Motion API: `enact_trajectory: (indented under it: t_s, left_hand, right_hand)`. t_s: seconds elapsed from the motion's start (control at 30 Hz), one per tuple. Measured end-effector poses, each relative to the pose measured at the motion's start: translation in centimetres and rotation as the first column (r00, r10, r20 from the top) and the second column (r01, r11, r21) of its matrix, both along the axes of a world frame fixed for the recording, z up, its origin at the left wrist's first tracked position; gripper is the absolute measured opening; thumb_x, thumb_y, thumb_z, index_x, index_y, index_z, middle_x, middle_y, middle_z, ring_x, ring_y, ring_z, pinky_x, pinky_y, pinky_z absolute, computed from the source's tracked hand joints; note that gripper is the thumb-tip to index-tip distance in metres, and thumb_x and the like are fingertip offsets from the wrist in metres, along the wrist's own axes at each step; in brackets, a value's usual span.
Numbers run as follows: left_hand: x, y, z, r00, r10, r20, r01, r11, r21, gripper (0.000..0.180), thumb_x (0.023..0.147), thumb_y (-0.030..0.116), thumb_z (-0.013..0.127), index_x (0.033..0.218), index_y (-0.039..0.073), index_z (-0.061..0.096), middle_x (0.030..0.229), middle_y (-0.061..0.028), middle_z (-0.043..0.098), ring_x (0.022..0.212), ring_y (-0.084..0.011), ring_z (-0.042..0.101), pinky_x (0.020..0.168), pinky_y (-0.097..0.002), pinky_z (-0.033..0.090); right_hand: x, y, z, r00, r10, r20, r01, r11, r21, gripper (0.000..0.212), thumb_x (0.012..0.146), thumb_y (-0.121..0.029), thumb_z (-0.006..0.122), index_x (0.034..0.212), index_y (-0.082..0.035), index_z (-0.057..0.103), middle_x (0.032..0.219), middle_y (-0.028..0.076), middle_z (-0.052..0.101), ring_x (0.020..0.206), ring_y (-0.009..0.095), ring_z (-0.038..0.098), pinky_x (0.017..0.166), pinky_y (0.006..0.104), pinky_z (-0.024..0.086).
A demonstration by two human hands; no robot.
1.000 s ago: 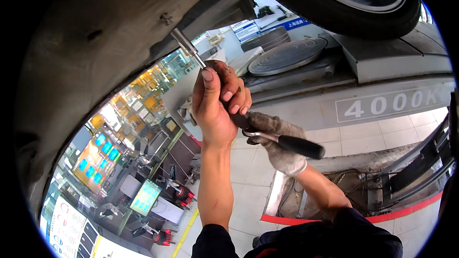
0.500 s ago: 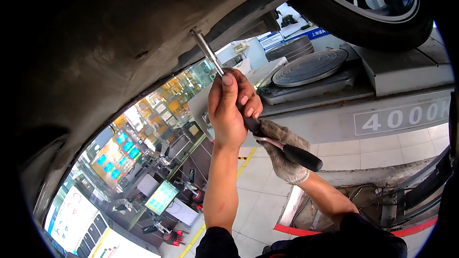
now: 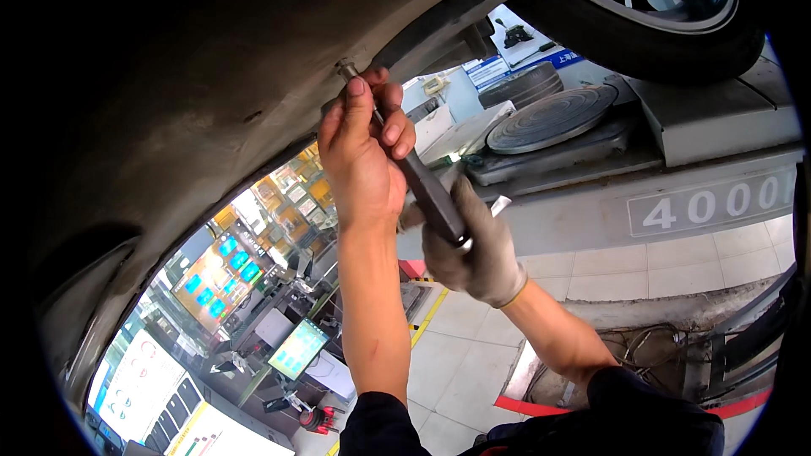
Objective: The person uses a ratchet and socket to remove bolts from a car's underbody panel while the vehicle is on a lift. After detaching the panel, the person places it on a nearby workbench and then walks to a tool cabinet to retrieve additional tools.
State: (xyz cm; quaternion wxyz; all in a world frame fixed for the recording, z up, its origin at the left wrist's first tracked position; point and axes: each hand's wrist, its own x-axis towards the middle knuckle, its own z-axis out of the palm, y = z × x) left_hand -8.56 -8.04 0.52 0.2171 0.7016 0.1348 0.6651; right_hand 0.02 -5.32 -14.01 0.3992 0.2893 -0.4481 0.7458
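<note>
Overhead is the dark underside panel [image 3: 228, 76] of a raised vehicle. The metal socket end [image 3: 345, 67] of a socket driver [image 3: 435, 203] meets a fastener spot on it. My bare left hand [image 3: 363, 148] is closed around the driver's shaft, just below the socket. From there the driver's long black handle slants down to the right and ends in a shiny tip. My gloved right hand [image 3: 477, 245] is closed about the lower part of this handle, slightly blurred. A pale metal piece [image 3: 501, 204] sticks out beside the glove; its other end is hidden.
A tyre and wheel [image 3: 650, 25] stand on the grey lift platform [image 3: 583, 211] at the right, near a round turning plate [image 3: 553, 118]. Below lies a floor pit with cables [image 3: 642, 350], edged in red. Screens [image 3: 297, 346] and equipment stand at the lower left.
My left hand has moved up and left along the shaft, closer to the panel. The gloved right hand has moved up and left to the handle; the second black handle no longer shows.
</note>
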Motion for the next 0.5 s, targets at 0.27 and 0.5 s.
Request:
enact_trajectory:
  t_s: [0.27, 0.5]
  left_hand:
    - [1.8, -0.2, 1.0, 0.992, 0.092, 0.084, -0.092, 0.996, 0.003, 0.023, 0.104, 0.022, 0.060, 0.106, -0.001, 0.062, 0.083, -0.0036, 0.056, 0.058, -0.0057, 0.040, 0.050, -0.0210, 0.032]
    - [1.3, 0.6, 1.1, 0.970, 0.227, 0.083, -0.232, 0.971, 0.052, 0.019, 0.104, 0.018, 0.060, 0.106, 0.000, 0.063, 0.083, -0.0041, 0.056, 0.059, -0.0058, 0.040, 0.050, -0.0205, 0.031]
  right_hand:
    - [-1.5, 2.9, -0.8, 0.817, -0.565, -0.116, 0.575, 0.787, 0.224, 0.041, 0.100, -0.041, 0.058, 0.120, -0.005, 0.059, 0.069, 0.005, 0.062, 0.055, 0.017, 0.059, 0.052, 0.0332, 0.047]
    - [-2.5, 2.2, -0.1, -0.228, -0.920, -0.319, 0.962, -0.263, 0.071, 0.053, 0.099, -0.057, 0.054, 0.112, -0.006, 0.061, 0.066, 0.001, 0.056, 0.050, 0.016, 0.053, 0.049, 0.0305, 0.042]
